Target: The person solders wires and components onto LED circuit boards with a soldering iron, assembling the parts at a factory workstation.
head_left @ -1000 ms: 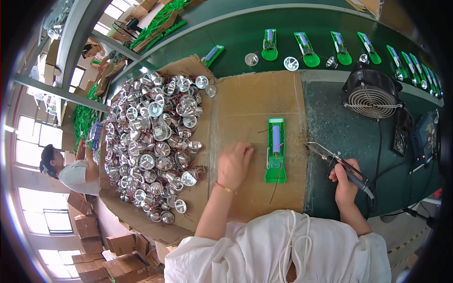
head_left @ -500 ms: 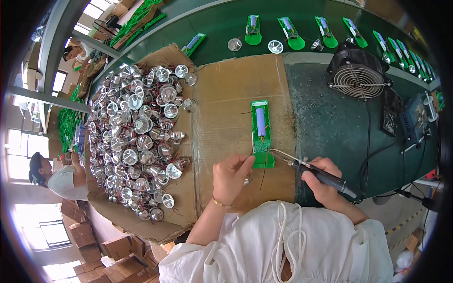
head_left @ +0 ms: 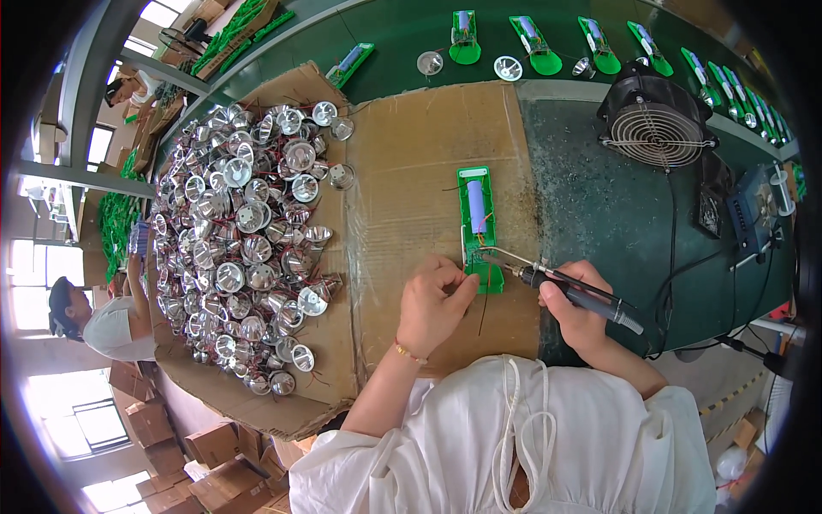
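So your green circuit board is lying flat on the cardboard sheet, with the blue cylinder cell on it. Your left hand sits at the board's near-left corner, fingers pinched together right at its edge, though what they're nipping is too small to tell. Your right hand, right of the board, is wrapped around the soldering iron, tip touching the board's near end. The pile of shiny reflector cups is well left of the board.

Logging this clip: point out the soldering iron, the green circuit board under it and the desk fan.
soldering iron (head_left: 575,289), head view, on its dark handle.
green circuit board (head_left: 476,184), head view, on its upper end beside the blue cell.
desk fan (head_left: 658,128), head view, on its round wire grille.
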`<action>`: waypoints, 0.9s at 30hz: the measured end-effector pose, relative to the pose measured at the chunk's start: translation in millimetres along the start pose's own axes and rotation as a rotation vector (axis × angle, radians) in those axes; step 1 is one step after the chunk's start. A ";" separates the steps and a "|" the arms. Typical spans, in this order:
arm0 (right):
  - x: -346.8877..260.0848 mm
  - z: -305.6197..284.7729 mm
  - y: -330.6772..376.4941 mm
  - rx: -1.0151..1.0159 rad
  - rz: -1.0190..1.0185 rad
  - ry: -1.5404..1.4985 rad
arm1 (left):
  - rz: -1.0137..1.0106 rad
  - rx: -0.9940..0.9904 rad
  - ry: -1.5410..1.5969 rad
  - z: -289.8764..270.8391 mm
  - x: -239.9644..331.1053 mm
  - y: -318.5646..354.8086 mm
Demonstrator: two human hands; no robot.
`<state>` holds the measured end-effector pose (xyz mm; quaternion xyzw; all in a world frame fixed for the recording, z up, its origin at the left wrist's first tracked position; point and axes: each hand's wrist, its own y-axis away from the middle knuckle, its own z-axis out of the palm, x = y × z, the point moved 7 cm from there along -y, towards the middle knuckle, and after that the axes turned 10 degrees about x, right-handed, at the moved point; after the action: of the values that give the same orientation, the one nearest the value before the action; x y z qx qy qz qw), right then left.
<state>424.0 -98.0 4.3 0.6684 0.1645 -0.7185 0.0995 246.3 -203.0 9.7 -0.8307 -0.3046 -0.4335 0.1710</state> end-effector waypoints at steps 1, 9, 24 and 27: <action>0.9 -0.2 -0.1 -0.001 0.002 0.001 | 0.003 -0.003 -0.004 0.2 0.4 -0.5; 4.6 -3.2 3.4 0.028 0.163 -0.048 | 0.003 -0.032 0.025 1.9 -0.9 -2.0; 4.1 -0.3 3.7 -0.019 0.170 -0.072 | -0.015 -0.084 0.075 2.6 -5.9 -3.2; 6.4 -0.4 4.1 -0.023 0.178 -0.063 | -0.037 -0.095 0.071 2.3 -7.5 -3.2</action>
<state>425.3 -101.2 -2.5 0.6561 0.1097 -0.7257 0.1759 242.4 -202.0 2.3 -0.8161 -0.2930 -0.4797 0.1342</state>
